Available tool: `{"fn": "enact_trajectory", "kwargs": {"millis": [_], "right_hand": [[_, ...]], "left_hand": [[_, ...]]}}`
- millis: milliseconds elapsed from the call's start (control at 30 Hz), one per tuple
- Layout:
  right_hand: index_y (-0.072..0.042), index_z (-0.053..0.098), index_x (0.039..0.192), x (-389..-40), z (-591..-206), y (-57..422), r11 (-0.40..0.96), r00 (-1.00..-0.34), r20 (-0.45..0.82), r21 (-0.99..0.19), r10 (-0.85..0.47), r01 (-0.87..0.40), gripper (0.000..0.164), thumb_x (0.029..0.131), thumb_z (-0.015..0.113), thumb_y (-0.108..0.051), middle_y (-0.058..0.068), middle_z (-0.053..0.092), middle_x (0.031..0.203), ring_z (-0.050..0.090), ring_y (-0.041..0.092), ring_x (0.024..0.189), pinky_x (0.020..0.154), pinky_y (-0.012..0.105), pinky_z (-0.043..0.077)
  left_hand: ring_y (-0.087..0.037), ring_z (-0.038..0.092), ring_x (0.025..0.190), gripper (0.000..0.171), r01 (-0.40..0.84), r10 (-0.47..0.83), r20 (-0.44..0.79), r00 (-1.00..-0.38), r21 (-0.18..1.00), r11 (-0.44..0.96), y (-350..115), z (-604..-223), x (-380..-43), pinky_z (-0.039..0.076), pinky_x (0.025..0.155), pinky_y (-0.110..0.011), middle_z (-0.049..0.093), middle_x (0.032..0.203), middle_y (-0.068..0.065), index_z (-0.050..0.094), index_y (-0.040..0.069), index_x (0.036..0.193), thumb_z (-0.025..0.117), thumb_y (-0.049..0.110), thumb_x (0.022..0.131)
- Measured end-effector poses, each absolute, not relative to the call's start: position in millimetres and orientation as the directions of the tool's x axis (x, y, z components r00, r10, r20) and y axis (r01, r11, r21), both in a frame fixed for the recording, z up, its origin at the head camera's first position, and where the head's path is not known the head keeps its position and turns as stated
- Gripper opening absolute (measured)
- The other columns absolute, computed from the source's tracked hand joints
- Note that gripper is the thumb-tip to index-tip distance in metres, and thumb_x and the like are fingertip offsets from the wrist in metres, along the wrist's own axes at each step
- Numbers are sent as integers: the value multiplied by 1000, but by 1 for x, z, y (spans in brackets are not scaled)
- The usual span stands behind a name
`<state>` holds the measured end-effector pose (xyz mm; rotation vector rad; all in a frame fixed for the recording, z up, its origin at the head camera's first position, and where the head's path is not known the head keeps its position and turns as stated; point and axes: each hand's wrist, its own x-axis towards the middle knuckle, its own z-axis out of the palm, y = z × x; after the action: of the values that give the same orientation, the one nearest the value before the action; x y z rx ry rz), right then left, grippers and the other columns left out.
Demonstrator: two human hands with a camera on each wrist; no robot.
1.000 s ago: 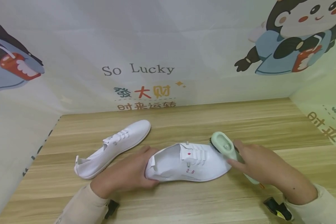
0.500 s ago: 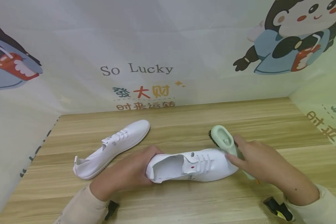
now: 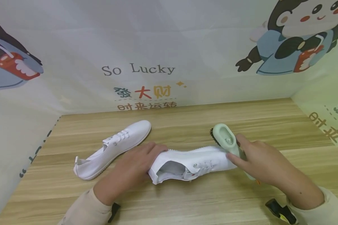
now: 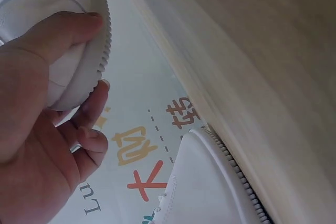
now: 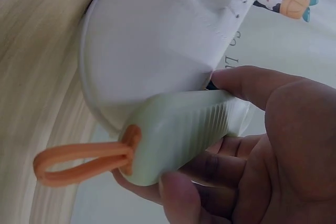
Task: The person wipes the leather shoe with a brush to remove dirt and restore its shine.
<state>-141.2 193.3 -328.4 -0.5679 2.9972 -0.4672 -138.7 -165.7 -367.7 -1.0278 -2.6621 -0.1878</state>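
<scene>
My left hand (image 3: pixel 139 162) grips the heel of a white lace-up shoe (image 3: pixel 191 161), which is tilted so its opening and laces face toward me. In the left wrist view, the thumb presses the heel's side near the ridged sole (image 4: pixel 105 40). My right hand (image 3: pixel 260 159) holds a pale green scrub brush (image 3: pixel 226 137) by its handle, dark bristles pointing left. The brush head is by the far side of the shoe's toe; whether the bristles touch it I cannot tell. An orange loop (image 5: pixel 79 163) hangs from the handle's end in the right wrist view.
A second white shoe (image 3: pixel 121 145) lies on the wooden table (image 3: pixel 186 122) to the left, its toe pointing away to the right. Pale printed sheets (image 3: pixel 202 56) stand around the table's back and sides.
My left hand has rolled the shoe toward me, so its opening turns downward and its far side shows. The brush in my right hand has moved slightly away from me.
</scene>
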Motion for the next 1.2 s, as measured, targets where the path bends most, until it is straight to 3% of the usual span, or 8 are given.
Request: {"fn": "enact_trajectory", "kwargs": {"millis": [200,400,700,900,1033,1200], "right_hand": [[-5,50,115,-139,-327,191,879,-924,10,-303,-382,-367,48,97,60,-48,-3,52,65,46,11,51,46,27,37],[-3,52,119,-137,-328,190,873,-915,-7,-301,-404,-384,49,97,61,-47,-3,57,70,47,8,50,46,26,38],[-7,62,112,-136,-329,187,854,-898,54,-289,-437,-433,42,94,65,-45,-5,62,77,48,7,59,53,26,41],[-9,63,109,-132,-328,185,848,-891,85,-278,-446,-451,39,94,66,-45,-7,59,74,46,6,58,53,25,39],[-9,62,111,-129,-327,182,846,-888,90,-272,-451,-458,40,94,66,-44,-7,59,73,45,5,56,52,25,39],[-8,62,113,-127,-327,180,846,-884,104,-256,-456,-467,40,93,68,-43,-7,60,73,45,5,56,53,25,39]], "left_hand": [[-20,65,82,68,634,607,374,-701,-62,771,-165,-369,-137,52,65,-37,64,105,1,55,23,129,87,15,70],[-22,65,76,72,637,604,364,-709,-37,770,-167,-369,-136,51,68,-38,63,105,0,52,28,137,81,7,76],[-25,67,106,86,653,615,299,-729,37,756,-173,-365,-130,54,88,-42,64,126,-2,41,27,152,78,2,78],[-21,70,95,90,674,636,269,-723,71,736,-178,-362,-126,54,84,-37,62,135,-1,37,24,154,76,-1,78],[-18,71,94,82,654,633,174,-755,129,745,-180,-357,-124,55,85,-36,58,142,2,35,27,155,71,2,85],[-19,61,123,57,533,559,-18,-829,279,799,-180,-345,-125,49,102,-42,56,145,1,42,24,153,52,12,98]]}}
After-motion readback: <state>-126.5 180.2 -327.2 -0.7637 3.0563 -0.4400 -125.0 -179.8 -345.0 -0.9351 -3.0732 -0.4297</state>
